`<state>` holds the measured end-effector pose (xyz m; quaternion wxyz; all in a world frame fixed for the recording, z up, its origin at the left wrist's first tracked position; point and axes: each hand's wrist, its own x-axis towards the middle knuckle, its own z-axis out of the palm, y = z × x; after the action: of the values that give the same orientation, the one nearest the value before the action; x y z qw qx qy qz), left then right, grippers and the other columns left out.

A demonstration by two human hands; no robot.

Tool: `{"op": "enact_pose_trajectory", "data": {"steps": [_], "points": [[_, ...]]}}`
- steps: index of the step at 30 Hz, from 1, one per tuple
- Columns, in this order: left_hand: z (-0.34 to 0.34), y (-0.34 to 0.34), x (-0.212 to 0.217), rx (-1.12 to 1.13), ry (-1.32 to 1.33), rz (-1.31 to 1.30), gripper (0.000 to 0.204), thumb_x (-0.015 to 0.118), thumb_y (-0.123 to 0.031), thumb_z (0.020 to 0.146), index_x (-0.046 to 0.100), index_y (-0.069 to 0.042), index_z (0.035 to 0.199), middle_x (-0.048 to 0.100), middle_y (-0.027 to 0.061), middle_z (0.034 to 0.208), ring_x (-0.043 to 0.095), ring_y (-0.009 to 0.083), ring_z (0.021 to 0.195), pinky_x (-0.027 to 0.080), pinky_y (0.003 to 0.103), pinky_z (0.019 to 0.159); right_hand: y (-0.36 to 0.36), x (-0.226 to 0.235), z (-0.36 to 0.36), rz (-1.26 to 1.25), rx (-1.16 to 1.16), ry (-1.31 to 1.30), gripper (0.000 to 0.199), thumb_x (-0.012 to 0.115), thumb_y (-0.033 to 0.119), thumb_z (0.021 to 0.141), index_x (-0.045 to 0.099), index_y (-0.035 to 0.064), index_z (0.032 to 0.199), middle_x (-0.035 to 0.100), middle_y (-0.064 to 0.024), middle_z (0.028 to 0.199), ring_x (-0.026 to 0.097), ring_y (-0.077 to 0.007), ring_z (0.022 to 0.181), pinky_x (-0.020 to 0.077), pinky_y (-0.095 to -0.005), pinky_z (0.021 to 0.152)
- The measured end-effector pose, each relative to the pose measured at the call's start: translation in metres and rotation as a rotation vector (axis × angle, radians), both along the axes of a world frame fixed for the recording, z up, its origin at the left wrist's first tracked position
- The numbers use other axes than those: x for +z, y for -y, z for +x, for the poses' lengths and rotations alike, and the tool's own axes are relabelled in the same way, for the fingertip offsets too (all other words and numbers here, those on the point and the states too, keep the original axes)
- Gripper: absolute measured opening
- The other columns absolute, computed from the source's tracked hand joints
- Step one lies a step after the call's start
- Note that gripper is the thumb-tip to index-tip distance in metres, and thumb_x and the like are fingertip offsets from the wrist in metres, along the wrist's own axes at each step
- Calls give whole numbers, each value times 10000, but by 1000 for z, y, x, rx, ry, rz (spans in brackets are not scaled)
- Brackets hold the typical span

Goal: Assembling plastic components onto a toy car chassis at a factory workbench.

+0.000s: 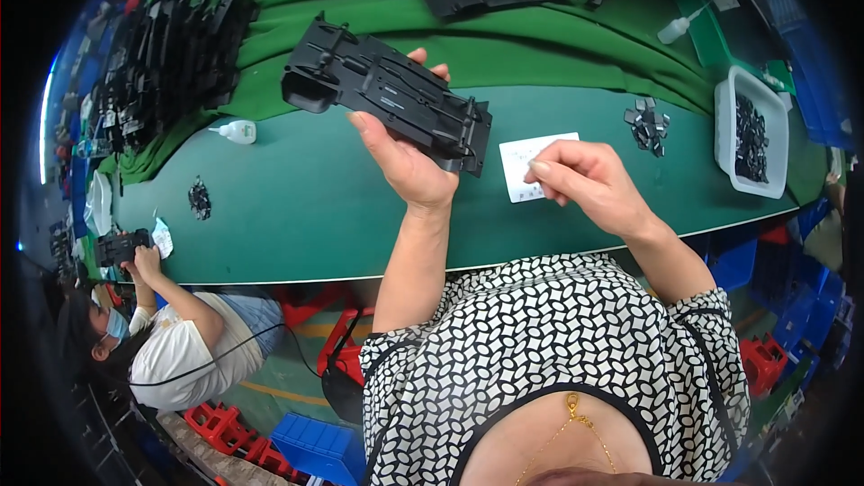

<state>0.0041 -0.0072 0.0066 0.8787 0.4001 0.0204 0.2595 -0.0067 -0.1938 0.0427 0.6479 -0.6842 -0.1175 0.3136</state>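
My left hand [409, 162] grips a black plastic toy car chassis [387, 90] from below, thumb along its near edge. The chassis is tilted above the table, its long flat face with molded ribs and small pale markings turned up. A white card with faint print [520, 166], perhaps a sheet of labels, lies flat on the table. Over the card's right part is my right hand [585, 182], thumb and forefinger pinched together. Whatever is between those fingertips, if anything, is too small to make out.
A green table [297, 216] bears piles of black parts [175, 63], a small heap of black pieces [646, 126], a white bin [781, 135] of black pieces and glue bottles [238, 132]. At left, a co-worker [193, 333] handles another chassis [121, 247]. Red stools [337, 346] stand below.
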Motion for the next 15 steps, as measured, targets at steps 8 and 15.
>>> {"op": "enact_pose_trajectory", "data": {"steps": [8,15], "points": [[-3,-15,1,-213,-105,-304,662,234,-577,955,391,-36,1302,551,171,1182,587,321,974,486,434,878,32,0,-16,-70,-109,0,173,555,132,915,632,-7,847,560,10,682,488,-52,609,389,-186,553],[7,-45,34,-215,-114,-383,533,225,-436,1006,434,-27,1278,558,157,1179,583,314,1047,502,431,887,45,-2,-16,-44,-177,0,198,557,156,915,627,-2,819,548,13,654,473,-47,589,368,-182,535]]}}
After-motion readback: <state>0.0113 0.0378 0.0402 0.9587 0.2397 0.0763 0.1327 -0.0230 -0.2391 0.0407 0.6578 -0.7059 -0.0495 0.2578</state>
